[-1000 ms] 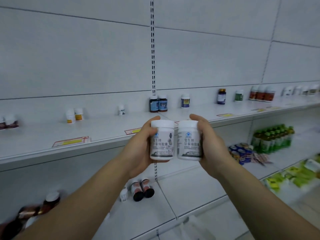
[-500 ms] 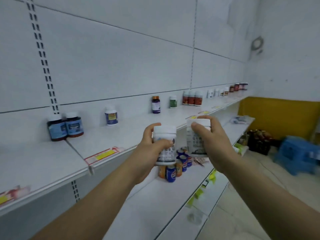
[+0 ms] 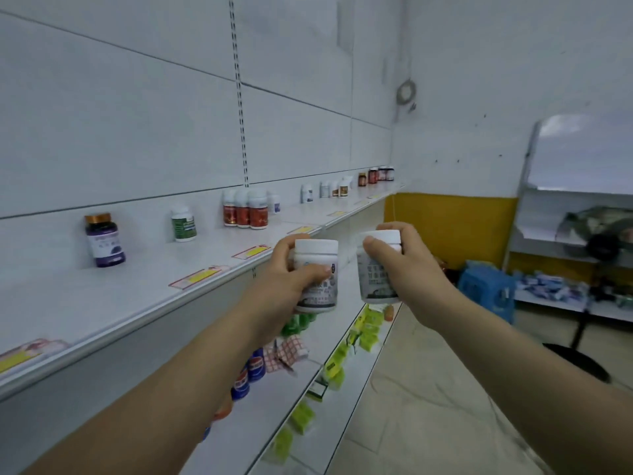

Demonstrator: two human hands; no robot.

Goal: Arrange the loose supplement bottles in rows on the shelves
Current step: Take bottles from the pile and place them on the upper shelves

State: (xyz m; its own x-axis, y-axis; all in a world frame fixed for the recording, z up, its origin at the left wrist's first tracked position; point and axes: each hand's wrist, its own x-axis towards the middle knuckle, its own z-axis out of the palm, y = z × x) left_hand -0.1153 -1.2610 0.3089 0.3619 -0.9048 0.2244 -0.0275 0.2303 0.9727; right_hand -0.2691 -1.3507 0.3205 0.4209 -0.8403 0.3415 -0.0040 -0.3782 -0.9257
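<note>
From my head camera, both my arms reach forward in front of the shelving. My left hand point(image 3: 287, 296) is wrapped round the left white bottle point(image 3: 317, 250), thumb across its label and fingers behind it, holding it upright in the air. My right hand point(image 3: 411, 279) grips the right white bottle point(image 3: 375, 282) from the side and top, with my fingers curled over its white lid; this one tilts a little. The two bottles are near each other but apart, both held out past the front edge of the upper shelf point(image 3: 137, 303), neither touching it.

On that shelf, against the back wall, a purple bottle point(image 3: 105, 240) with a copper-coloured cap stands alone at the left. A green-labelled bottle point(image 3: 184, 223) stands further along, well apart from it. Then come three red-labelled bottles point(image 3: 244, 209) pressed together in a row, with a small white bottle point(image 3: 274, 202) just behind them. Beyond those, more small bottles point(image 3: 330, 189) stand spaced along the shelf, and a few dark red jars point(image 3: 376, 174) sit at the far end. Yellow price tags point(image 3: 198, 276) lie along the shelf's front edge.

On the lower shelf point(image 3: 253, 430), under my left forearm, blue cans point(image 3: 251, 370) stand together, partly hidden. Green packets point(image 3: 370, 323) lie scattered along the shelf below that. A blue stool point(image 3: 486, 289) stands on the tiled floor point(image 3: 428, 389) by the yellow wall point(image 3: 452, 228).
</note>
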